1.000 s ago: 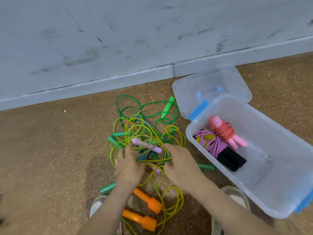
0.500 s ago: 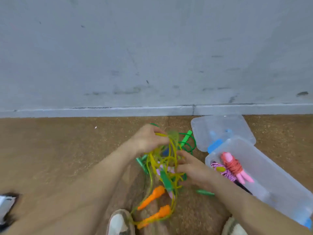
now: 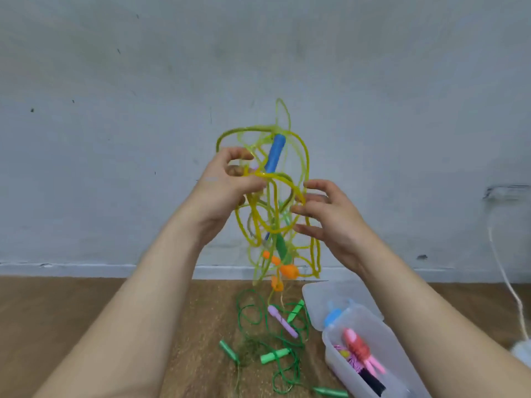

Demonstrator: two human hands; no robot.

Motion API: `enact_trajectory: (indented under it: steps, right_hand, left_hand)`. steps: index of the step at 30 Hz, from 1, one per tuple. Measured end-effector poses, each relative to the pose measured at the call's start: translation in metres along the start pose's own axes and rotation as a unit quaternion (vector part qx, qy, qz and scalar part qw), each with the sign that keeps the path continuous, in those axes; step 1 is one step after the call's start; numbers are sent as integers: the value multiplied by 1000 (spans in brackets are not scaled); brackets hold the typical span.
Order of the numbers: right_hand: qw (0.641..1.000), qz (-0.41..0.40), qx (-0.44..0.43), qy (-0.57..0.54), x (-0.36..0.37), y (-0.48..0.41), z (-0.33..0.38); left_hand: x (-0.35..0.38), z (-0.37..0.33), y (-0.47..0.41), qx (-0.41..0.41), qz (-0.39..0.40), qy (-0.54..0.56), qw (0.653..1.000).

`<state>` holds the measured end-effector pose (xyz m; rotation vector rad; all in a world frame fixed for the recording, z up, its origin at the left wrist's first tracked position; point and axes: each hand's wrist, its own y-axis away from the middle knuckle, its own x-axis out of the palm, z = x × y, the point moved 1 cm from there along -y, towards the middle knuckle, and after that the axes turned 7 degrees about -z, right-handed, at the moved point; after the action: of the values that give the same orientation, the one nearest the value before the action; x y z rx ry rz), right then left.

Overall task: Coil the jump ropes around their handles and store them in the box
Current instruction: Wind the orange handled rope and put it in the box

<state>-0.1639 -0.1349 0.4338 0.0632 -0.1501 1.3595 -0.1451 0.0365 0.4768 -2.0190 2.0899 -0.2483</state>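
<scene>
My left hand grips the yellow rope tangle up in the air; my right hand pinches its loops. Green ropes lie on the floor beside the box, near the wall.

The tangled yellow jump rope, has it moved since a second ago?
Yes. The tangled yellow jump rope has risen off the brown floor beside the clear plastic box; the left hand holds it up.
</scene>
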Motion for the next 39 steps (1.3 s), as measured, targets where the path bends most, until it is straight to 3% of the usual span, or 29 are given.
enact_trajectory:
  steps: [2,4,6,11,16,18,20,21,25,29,32,34,37,38,39]
  right_hand:
    - [999,19,28,11,0,4,-12]
    - [997,20,49,48,-1,4,-37]
    - [994,14,76,78,-4,2,-64]
    - [965,-8,92,247,-15,-21,-99]
    - [880,67,8,471,-18,-25,-90]
    - [906,79,-65,410,-11,-18,-78]
    - [967,105,-42,230,-5,-12,-67]
    - [980,122,-7,157,-3,-10,-65]
    - [981,102,-18,166,-5,-12,-70]
    - [985,126,63,101,-13,-19,-72]
    - [987,85,70,120,-22,-25,-72]
    - [953,36,31,299,-30,-33,-82]
    - [805,97,-1,585,-35,-31,-90]
    - [787,123,6,605,-33,-30,-91]
    - [806,145,20,574,-31,-26,-89]
  left_hand:
    - [3,14,3,-13,37,-125,991]
    - [6,35,2,9,65,-278,958]
    - [11,56,4,19,58,-362,930]
    - [20,98,12,50,-14,-308,950]
    - [16,91,6,92,-82,-176,977]
    - [14,89,7,72,-71,-126,987]
    - [16,88,10,65,-42,-111,991]
    - [18,88,11,69,-36,-110,991]
    - [13,93,12,95,-81,-145,981]
    - [-3,93,9,134,-124,-311,933]
    - [-17,93,8,102,-147,-472,863]
    - [-28,93,5,99,-200,-476,851]
    - [-35,88,3,117,-206,-337,911]
    - [-32,86,4,123,-188,-295,929]
    - [-27,83,6,124,-165,-258,944]
